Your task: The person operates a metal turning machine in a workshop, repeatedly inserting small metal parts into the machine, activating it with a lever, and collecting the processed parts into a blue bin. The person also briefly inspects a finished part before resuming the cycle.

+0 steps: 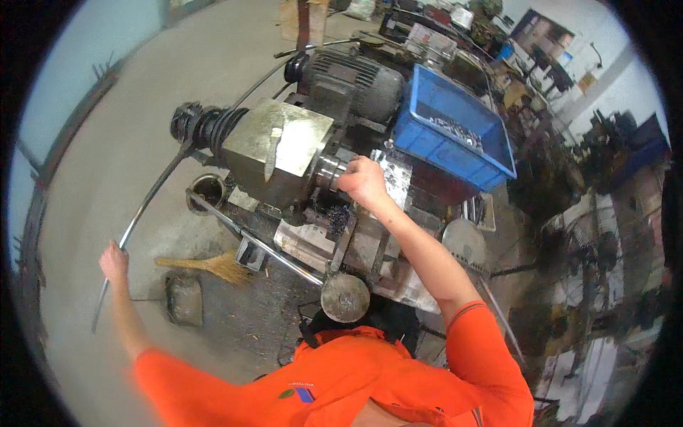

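Out at the left, my left hand (114, 261) is closed round a long curved-looking metal rod (153, 191). The rod's upper end reaches the dark stepped pulley end (203, 130) of a small lathe. In the middle, my right hand (363, 183) is at the shiny round spindle nose (329, 172), which sticks out of the lathe's headstock (270, 139). Its fingers are bent together against the spindle's face and hide whatever is between them. On top of the headstock lies a thin flat metal tool (272, 153). Dark metal chips (337, 219) lie below the spindle.
Behind the lathe stand an electric motor (352, 82) and a blue crate (455, 153) holding small metal parts. Nearer me are a round handwheel (345, 297) and a slanting metal bar (274, 255). A straw broom (213, 265) and a dustpan-like container (185, 300) rest on the floor.
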`<move>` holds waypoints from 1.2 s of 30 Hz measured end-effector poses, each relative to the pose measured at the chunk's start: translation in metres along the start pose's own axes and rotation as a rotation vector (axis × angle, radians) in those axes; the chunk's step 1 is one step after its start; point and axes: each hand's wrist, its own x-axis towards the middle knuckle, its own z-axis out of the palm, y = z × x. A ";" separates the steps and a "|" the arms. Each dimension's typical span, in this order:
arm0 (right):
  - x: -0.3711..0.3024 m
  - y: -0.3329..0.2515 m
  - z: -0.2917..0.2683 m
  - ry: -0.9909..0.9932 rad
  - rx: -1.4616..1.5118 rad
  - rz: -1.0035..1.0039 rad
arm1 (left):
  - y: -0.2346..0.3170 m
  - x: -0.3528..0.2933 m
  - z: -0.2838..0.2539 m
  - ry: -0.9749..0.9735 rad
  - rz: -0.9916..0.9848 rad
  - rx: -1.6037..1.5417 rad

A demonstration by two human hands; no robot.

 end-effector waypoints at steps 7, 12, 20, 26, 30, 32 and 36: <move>-0.069 0.036 -0.060 0.302 0.102 -0.342 | 0.093 -0.029 -0.020 0.400 0.083 -0.821; -0.159 0.099 -0.126 0.260 0.032 -0.048 | 0.228 -0.109 0.070 -0.726 0.020 -1.097; -0.307 0.207 -0.195 0.341 -0.083 0.438 | 0.280 -0.087 0.040 -0.467 0.799 -0.029; -0.421 0.305 -0.203 0.225 -0.528 0.893 | 0.268 -0.093 0.015 -0.444 0.586 -0.278; -0.493 0.352 -0.197 0.188 -0.764 0.993 | 0.236 -0.065 0.008 -0.488 0.323 -1.020; -0.505 0.349 -0.184 0.138 -0.735 1.063 | 0.229 -0.052 0.013 -0.383 0.188 -1.368; -0.534 0.311 -0.138 0.106 -0.673 1.113 | 0.242 -0.055 -0.038 -0.531 -0.058 -1.442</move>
